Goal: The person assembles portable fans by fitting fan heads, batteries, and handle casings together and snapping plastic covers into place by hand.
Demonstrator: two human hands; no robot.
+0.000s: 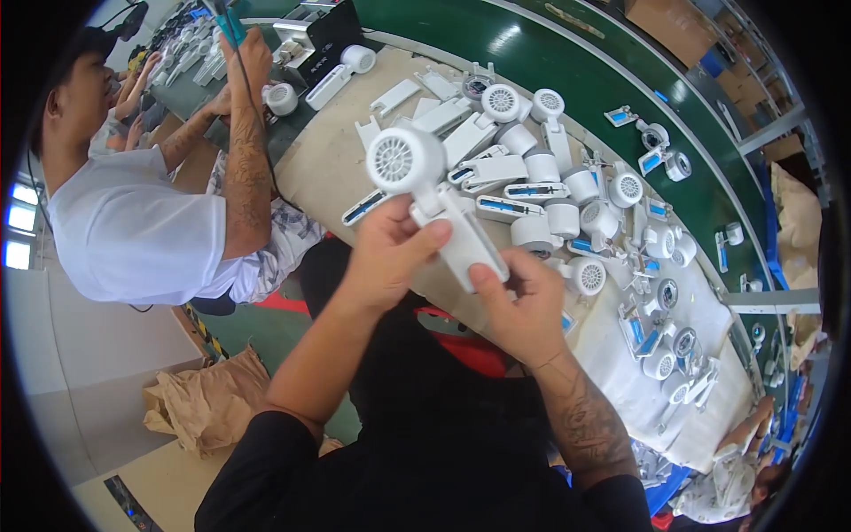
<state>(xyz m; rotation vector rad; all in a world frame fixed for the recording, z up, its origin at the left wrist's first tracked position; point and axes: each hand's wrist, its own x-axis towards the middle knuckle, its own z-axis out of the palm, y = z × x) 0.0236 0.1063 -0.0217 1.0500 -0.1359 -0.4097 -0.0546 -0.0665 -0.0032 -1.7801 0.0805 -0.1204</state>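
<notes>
Between my two hands is a white handheld fan [456, 235], its round slotted head pointing up and to the left. My left hand [390, 253] grips it near the neck, thumb across the front of the handle. At the handle's lower end, my right hand [523, 306] pinches the edge between thumb and fingers. The fan is held above the near edge of the table. Just beyond lies a pile of similar white fan heads [563, 217] and white handle shells [443, 115], several of the handles open with blue parts inside.
A co-worker in a white shirt [151, 230] sits at my left, holding a teal power screwdriver [232, 28]. Past the table runs a green conveyor belt [496, 44] carrying fan parts [656, 137]. Crumpled brown paper [213, 399] lies low on the left. Another person's arm [749, 430] shows at far right.
</notes>
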